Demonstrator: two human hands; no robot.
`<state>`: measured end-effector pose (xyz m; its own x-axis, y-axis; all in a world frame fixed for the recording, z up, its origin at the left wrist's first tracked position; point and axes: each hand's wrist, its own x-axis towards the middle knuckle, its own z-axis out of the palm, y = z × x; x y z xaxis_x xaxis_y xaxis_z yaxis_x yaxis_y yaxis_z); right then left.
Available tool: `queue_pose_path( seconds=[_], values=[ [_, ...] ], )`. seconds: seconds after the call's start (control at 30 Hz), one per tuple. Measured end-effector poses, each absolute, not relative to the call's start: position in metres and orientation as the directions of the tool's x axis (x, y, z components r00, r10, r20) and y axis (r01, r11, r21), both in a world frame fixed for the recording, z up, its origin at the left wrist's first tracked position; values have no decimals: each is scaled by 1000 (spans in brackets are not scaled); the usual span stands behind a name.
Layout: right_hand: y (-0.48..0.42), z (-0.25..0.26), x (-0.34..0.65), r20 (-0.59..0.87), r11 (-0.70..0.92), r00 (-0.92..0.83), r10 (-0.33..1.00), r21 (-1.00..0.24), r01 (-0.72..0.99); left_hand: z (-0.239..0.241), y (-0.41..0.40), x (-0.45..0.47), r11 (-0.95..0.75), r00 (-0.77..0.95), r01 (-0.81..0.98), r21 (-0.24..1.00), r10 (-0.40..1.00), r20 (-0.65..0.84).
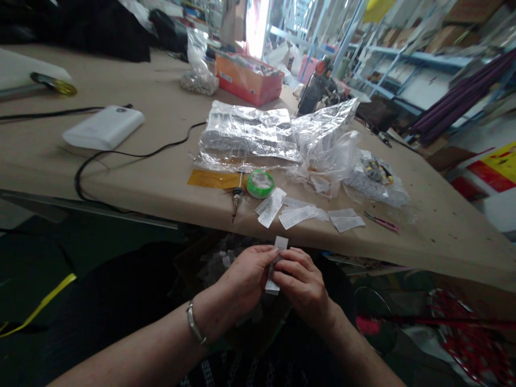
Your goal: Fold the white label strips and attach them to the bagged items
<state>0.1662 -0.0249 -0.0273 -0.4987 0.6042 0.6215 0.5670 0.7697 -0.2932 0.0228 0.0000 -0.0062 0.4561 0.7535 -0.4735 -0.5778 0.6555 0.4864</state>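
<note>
Both of my hands meet over my lap, just below the table's front edge. My left hand (250, 277) pinches a narrow white printed paper strip (281, 243) between thumb and fingers. From the other side, my right hand (303, 279) closes its fingers on the same strip, which pokes out above and below them. The fingertips partly cover it. Above my hands on the table lie several printed paper slips (298, 216), some overlapping. A green roll of tape (260, 184) lies behind them, beside a thin pointed tool (236, 203) that resembles a soldering iron.
Silvery plastic bags (250, 131) spread across the table's middle. A white power bank (104, 128) with a black cable (133, 154) lies to the left. Behind stands an orange-red box (250, 80). Pink-handled tweezers (382, 221) rest near the front edge, right of the slips.
</note>
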Motion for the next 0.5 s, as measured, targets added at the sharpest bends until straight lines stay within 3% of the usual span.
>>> queue_pose_path(
  seconds=[0.2, 0.27, 0.37, 0.5],
  values=[
    [-27, -20, 181, 604, 738, -488, 630, -272, 617, -7, 0, 22, 695, 426, -480, 535, 718, -550],
    [-20, -16, 206, 613, 615, -366, 700, -258, 745, -6, 1, 22, 725, 394, -413, 551, 688, -610],
    [-6, -17, 252, 590, 273, -127, 798, -164, 948, -3, 1, 22, 756, 354, -336, 561, 654, -669],
    [3, -32, 294, 483, 187, -159, 861, -10, 982, -2, -2, 24, 759, 359, -299, 578, 651, -669]
  ],
)
